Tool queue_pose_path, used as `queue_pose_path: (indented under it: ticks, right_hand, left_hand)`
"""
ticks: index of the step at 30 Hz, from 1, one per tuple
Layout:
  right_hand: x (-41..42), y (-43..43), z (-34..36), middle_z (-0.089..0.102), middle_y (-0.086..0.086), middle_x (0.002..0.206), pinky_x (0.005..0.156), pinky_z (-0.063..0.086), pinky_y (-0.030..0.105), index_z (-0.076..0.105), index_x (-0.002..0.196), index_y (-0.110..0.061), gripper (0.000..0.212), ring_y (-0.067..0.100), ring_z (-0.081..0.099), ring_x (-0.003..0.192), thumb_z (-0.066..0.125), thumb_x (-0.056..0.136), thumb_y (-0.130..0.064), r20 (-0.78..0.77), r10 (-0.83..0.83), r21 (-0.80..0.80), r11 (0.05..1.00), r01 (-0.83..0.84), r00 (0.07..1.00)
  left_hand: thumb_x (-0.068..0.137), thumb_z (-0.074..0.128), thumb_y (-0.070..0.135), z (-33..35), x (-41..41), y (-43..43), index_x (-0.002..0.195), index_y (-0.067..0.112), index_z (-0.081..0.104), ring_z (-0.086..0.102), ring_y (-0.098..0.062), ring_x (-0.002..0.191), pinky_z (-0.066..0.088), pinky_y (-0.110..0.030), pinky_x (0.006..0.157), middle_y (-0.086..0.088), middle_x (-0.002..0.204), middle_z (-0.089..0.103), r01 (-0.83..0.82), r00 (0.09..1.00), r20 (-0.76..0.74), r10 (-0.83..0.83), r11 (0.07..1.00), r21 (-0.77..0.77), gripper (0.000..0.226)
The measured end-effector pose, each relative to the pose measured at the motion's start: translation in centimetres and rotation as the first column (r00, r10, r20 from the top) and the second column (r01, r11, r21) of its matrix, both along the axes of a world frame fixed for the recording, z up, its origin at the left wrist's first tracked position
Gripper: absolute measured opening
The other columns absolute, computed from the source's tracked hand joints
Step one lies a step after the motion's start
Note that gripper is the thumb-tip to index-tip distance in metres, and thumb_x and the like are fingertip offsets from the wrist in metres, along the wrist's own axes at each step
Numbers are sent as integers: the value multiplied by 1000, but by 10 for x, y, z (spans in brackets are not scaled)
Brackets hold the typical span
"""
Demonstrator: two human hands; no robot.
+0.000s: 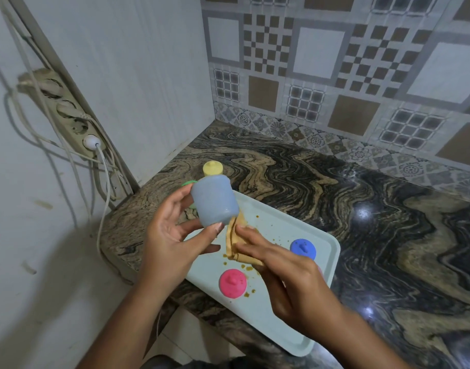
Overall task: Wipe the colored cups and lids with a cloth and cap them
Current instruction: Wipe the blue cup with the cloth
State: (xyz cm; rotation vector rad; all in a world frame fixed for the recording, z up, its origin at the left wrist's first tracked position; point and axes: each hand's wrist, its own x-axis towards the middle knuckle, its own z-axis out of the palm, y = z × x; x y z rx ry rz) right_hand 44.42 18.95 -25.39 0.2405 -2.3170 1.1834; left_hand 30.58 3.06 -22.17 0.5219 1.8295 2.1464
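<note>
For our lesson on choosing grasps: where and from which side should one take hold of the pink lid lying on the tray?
Best pinch the pink lid by its central knob, from straight above. It lies dome up on the tray, its low rim offering little purchase, while the knob stands proud.

Worktop [335, 209]: polished stone, swirled black and tan, set into a tiled corner. Directly on it: pale tray [281, 225] at the near-left edge. Behind the tray, a yellow lid [213, 167], base hidden. Beside that, a green item [187, 183], mostly hidden.
</note>
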Motion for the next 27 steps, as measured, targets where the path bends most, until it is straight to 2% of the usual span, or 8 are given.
queue_pose_path:
  ticks: [2,6,10,13,16,19,22,27]
  right_hand:
    - [4,2,-6,58,4,148,108,51,44,65,133,-7,37,18,50,142,53,100,5,68,9,-95,995,-3,998]
    - [1,10,-2,60,-11,145,105,53,50,66,134,-26,33,17,51,142,45,108,-27,116,-43,-312,947,77,992]
    - [-15,23,21,59,-5,147,105,51,56,64,137,-23,37,21,52,140,45,106,-15,69,-112,-437,890,131,991]
    - [-30,27,41,57,2,149,110,48,54,60,138,-10,36,22,49,144,44,105,-8,-23,-141,-401,908,120,990]
    - [-44,21,48,54,10,150,115,44,46,58,137,-4,36,20,43,147,45,104,-1,-100,-133,-280,955,100,986]
    - [-52,10,41,47,17,155,119,40,41,54,141,3,42,19,39,149,47,101,9,-87,-89,-124,989,77,992]
    - [-52,3,34,40,20,158,120,38,36,49,144,7,46,19,35,151,48,98,14,-73,-48,-53,998,45,996]
    - [-45,3,23,41,25,156,116,44,43,52,141,8,48,27,38,149,51,94,19,-99,-52,8,999,53,994]
  left_hand:
    - [63,82,7,3,-2,-2,123,35,56,75,-29,99,63,-48,58,5,133,65,8,1000,16,-8,1000,-4,71]
    - [64,82,5,5,-1,-4,118,47,60,75,-28,97,62,-44,54,1,133,65,48,999,24,-48,999,5,72]
    - [61,84,7,6,2,-3,126,48,61,74,-26,101,62,-43,55,14,138,61,50,999,-12,-50,998,-29,80]
    - [56,85,5,5,6,-2,126,42,59,73,-24,102,62,-41,55,27,133,61,41,999,-18,-42,999,-33,83]
    - [55,86,4,5,9,0,128,37,58,73,-24,105,63,-41,57,25,133,62,38,998,-43,-40,998,-57,85]
    - [55,86,5,5,9,1,130,34,57,73,-22,105,63,-45,60,25,128,66,50,997,-55,-55,995,-87,86]
    - [55,88,7,3,8,-2,135,27,57,73,-26,103,62,-51,63,15,127,70,49,997,-60,-56,993,-109,89]
    - [59,91,3,-4,6,-5,140,17,57,74,-33,98,63,-51,64,1,125,72,41,994,-95,-55,990,-137,90]
